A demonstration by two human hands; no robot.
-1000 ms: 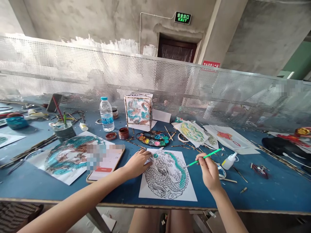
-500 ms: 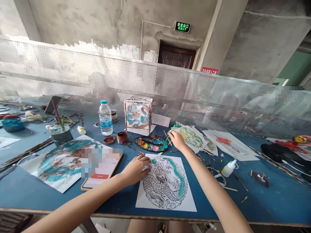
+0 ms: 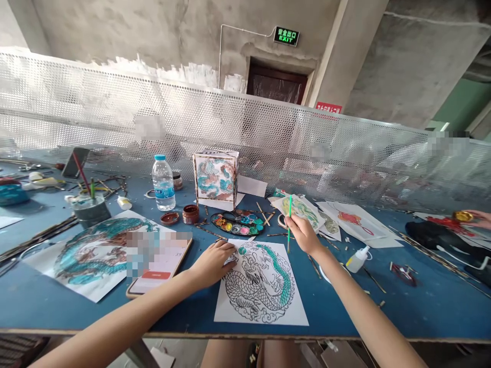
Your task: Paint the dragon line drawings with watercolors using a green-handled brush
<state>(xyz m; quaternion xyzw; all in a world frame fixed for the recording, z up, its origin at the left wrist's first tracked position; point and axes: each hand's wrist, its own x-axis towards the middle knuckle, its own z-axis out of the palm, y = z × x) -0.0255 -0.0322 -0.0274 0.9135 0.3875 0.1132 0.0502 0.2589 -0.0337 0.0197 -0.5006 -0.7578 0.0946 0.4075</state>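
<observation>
A sheet with a dragon line drawing point(image 3: 255, 299) lies in front of me, with teal paint along the dragon's back and on a small ball. On its upper left edge rests my left hand point(image 3: 215, 260), fingers laid flat and holding nothing. My right hand point(image 3: 303, 232) is closed round a thin green paintbrush point(image 3: 290, 209), held nearly upright just right of the sheet's top corner. Left of that hand sits a paint palette point(image 3: 235, 230) with several colours in its wells. The brush tip is apart from both palette and sheet.
A phone point(image 3: 174, 255) overlaps a painted dragon sheet point(image 3: 95, 291) at left. Behind stand a water bottle point(image 3: 164, 189), a brown paint jar point(image 3: 191, 214), a paper lantern point(image 3: 217, 179) and a brush cup point(image 3: 92, 212). A glue bottle point(image 3: 357, 259) stands right. Another person's hand point(image 3: 481, 219) shows at far right.
My right hand has moved right and toward me, lifting the brush from the palette's teal well and turning it more upright. My left hand stays on the sheet. The view has shifted slightly.
</observation>
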